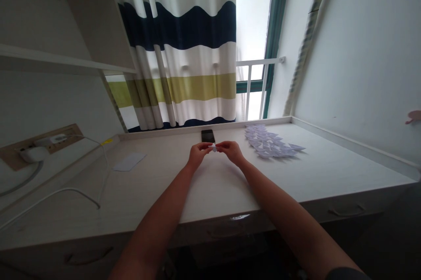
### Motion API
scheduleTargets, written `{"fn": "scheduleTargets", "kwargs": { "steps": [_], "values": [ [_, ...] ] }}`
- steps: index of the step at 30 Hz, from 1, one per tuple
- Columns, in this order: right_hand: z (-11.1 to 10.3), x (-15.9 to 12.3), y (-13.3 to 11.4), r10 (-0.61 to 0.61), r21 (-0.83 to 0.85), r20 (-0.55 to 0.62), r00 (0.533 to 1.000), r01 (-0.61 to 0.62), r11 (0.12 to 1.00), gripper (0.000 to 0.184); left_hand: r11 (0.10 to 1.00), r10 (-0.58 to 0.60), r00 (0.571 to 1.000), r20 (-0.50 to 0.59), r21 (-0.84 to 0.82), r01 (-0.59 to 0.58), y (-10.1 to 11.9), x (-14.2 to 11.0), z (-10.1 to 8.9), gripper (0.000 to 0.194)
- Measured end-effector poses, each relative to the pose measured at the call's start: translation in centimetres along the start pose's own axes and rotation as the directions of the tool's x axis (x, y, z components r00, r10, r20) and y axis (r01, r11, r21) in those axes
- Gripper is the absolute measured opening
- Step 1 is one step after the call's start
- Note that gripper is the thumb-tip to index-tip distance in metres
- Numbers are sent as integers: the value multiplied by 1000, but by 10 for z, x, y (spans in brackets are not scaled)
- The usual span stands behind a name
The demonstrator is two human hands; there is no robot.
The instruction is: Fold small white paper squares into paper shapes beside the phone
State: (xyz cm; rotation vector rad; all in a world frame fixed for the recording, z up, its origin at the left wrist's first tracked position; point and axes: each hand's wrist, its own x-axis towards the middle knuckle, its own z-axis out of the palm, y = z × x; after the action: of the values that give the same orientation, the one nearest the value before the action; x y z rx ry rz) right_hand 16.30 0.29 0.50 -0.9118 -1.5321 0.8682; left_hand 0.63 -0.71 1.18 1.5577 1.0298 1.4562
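Between my two hands is a small folded piece of white paper (pixel 215 148), held a little above the desk. My left hand (pixel 198 154) pinches its left side between thumb and fingers. On the other side, my right hand (pixel 232 152) grips the paper the same way. The fingertips cover part of the paper, so its full shape is hidden. Just behind the hands lies a dark phone (pixel 207 135), flat on the desk. To the right spreads a pile of folded white paper pieces (pixel 271 143) with pointed ends.
White paper sheets (pixel 129 162) lie on the left of the desk (pixel 158 192). A white cable (pixel 79 190) runs across the left side from plugs at a socket strip (pixel 42 146). A raised ledge borders the back and right. A striped curtain (pixel 184 65) hangs behind.
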Motion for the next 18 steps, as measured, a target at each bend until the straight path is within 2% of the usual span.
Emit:
{"fn": "scheduleTargets", "kwargs": {
  "steps": [8, 13, 18],
  "values": [
    [0, 0, -3, 30, -11, -14, 999, -30, 999, 18, 999, 5, 1000, -4, 50, -4, 1, 1, -2, 25],
    [0, 1, 0, 23, 18, -20, 1000, -23, 1000, 26, 1000, -9, 1000, -1, 29, 9, 1, 0, -2, 25],
    [-1, 0, -2, 19, -24, 1, 1000, -19, 1000, 19, 1000, -20, 1000, -4, 8, 20, 0, 1, -2, 24]
  ]
}}
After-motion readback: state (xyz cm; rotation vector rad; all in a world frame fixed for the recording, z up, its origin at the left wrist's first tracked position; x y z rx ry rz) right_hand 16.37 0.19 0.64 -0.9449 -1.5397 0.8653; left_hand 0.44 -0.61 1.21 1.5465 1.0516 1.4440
